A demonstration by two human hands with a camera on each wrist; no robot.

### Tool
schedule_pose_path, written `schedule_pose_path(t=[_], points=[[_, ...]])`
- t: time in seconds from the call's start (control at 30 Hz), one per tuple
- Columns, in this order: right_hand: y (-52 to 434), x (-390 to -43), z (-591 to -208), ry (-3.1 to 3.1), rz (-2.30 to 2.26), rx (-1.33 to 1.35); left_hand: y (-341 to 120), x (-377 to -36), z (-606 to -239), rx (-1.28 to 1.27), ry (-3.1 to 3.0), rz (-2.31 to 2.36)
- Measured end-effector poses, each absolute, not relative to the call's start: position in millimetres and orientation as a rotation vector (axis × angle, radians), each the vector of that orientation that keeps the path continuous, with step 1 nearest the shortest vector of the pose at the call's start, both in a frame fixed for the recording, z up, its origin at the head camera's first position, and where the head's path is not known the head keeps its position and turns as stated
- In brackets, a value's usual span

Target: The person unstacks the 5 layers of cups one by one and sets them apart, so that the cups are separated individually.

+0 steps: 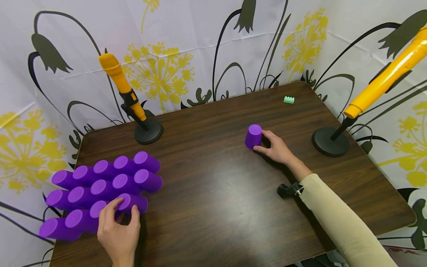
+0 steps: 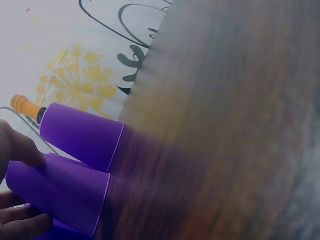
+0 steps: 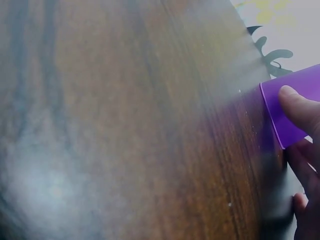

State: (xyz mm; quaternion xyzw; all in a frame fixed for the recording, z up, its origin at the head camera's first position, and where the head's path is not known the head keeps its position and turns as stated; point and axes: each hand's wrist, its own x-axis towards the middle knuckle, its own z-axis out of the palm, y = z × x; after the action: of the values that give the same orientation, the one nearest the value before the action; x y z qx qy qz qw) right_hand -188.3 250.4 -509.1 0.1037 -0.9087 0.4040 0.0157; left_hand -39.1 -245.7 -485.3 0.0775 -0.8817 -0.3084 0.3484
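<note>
Several purple cups lie on their sides in stacked rows at the table's left. My left hand grips the rightmost cup of the front row. In the left wrist view that cup lies between my thumb and fingers, with another cup just behind it. At the right, one purple cup stands upside down on the table. My right hand holds it from the near right side. The right wrist view shows my thumb on that cup.
The dark wooden table is walled in by a flower-print cloth. A yellow microphone on a black stand is at the back left, and another stand at the right. A small green brick lies at the far right.
</note>
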Motion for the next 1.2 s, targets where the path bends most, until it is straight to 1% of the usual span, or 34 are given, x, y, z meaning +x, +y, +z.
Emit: schedule_pose_path(t=[0.23,0.43,0.6,0.83,1.03,1.2], points=[[241.7,-186.7,-502.3,-2.817,1.231,0.326,-243.8,-37.9,-484.1,0.176,-2.263,-0.787],[212.7,-179.7,-494.4,-2.773,1.273,0.436,-245.7,-37.9,-483.6,0.164,-2.266,-0.772],[166.0,-169.3,-488.5,-2.733,1.301,0.645,-246.9,-37.5,-484.5,0.181,-2.269,-0.783],[85.4,-149.8,-485.8,-2.711,1.334,0.973,-246.4,-37.9,-483.4,0.186,-2.260,-0.815],[25.1,-135.4,-488.4,-2.739,1.299,1.113,-244.7,-37.7,-481.0,0.197,-2.252,-0.829],[-9.7,-127.1,-493.8,-2.763,1.154,1.142,-245.4,-37.0,-480.7,0.184,-2.247,-0.827]])
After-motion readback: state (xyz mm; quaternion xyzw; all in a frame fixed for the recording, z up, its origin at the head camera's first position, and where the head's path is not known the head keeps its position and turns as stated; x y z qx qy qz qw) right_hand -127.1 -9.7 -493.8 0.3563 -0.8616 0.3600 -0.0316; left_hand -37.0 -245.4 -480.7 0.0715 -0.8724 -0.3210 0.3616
